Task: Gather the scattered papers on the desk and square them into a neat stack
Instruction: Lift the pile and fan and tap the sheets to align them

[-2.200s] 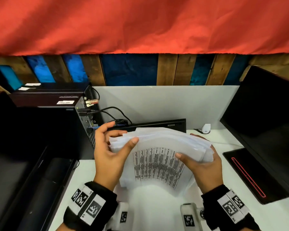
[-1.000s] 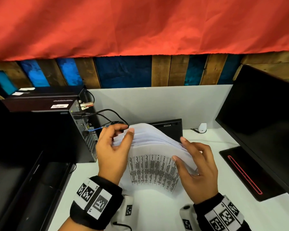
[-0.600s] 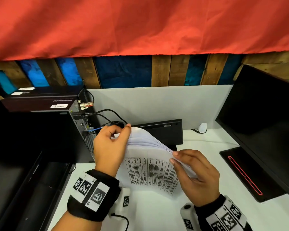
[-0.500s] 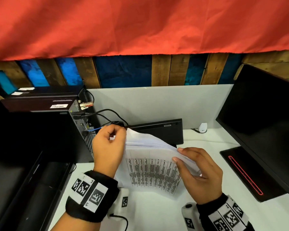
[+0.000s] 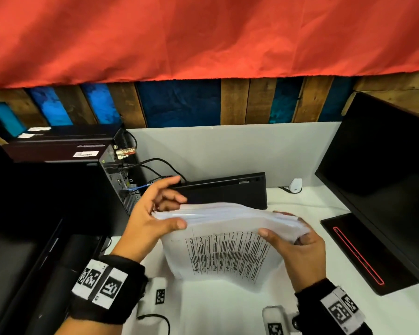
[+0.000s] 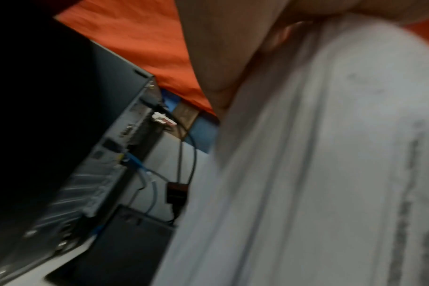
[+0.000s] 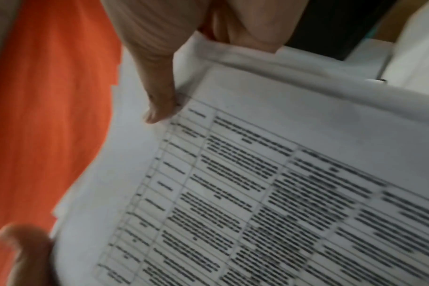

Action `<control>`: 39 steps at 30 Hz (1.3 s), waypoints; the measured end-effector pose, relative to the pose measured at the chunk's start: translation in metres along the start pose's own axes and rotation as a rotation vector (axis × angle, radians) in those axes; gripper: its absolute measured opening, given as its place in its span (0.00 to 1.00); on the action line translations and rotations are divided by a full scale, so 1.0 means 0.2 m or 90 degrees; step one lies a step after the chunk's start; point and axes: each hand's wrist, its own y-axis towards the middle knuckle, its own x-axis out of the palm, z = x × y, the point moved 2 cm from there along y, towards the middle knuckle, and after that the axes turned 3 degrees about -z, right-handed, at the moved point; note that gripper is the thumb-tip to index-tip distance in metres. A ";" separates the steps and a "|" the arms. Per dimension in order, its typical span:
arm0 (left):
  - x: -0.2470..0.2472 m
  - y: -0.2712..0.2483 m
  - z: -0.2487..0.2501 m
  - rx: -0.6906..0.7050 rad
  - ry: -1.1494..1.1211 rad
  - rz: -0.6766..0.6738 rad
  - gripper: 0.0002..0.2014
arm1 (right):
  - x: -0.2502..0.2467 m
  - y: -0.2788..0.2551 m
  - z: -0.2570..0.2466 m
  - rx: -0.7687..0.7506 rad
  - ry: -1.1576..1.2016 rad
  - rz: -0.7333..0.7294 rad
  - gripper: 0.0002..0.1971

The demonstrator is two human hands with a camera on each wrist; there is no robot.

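Note:
A thick sheaf of white papers [image 5: 228,238], a printed table on its near face, stands on edge above the white desk [image 5: 228,310], bowed between both hands. My left hand [image 5: 155,221] grips its left end, thumb on the front and fingers behind. My right hand [image 5: 298,243] grips the right end the same way. The top edges of the sheets look uneven. The right wrist view shows the table page [image 7: 257,193] with my thumb [image 7: 157,92] pressed on it. In the left wrist view the blurred sheet edges [image 6: 306,174] fill the right half.
A black computer tower [image 5: 58,180] with cables stands at the left, a black keyboard [image 5: 223,192] leans on the grey partition behind the papers, and a monitor [image 5: 385,177] with its base stands at the right. A small white adapter [image 5: 295,185] lies by the partition.
The sheaf went from tilted high at the left to level, held at both ends. My right hand moved out to the right end and my left thumb came round to the front.

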 end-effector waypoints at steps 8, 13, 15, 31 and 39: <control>-0.03 -0.20 -0.48 -0.324 0.013 -0.021 0.33 | -0.04 0.03 0.22 0.177 -0.029 -0.175 0.25; 0.03 -0.27 -0.48 -0.405 0.118 0.149 0.21 | -0.03 0.04 0.33 0.172 -0.179 -0.197 0.22; 0.06 -0.22 -0.42 -0.310 0.120 0.183 0.19 | -0.01 0.05 0.30 0.127 -0.145 -0.151 0.21; 0.09 -0.36 -0.62 -0.322 -0.025 0.157 0.18 | 0.00 -0.10 0.48 0.265 -0.236 -0.221 0.19; 0.02 -0.35 -0.65 -0.395 0.007 0.195 0.07 | -0.04 -0.08 0.50 0.363 -0.135 -0.243 0.29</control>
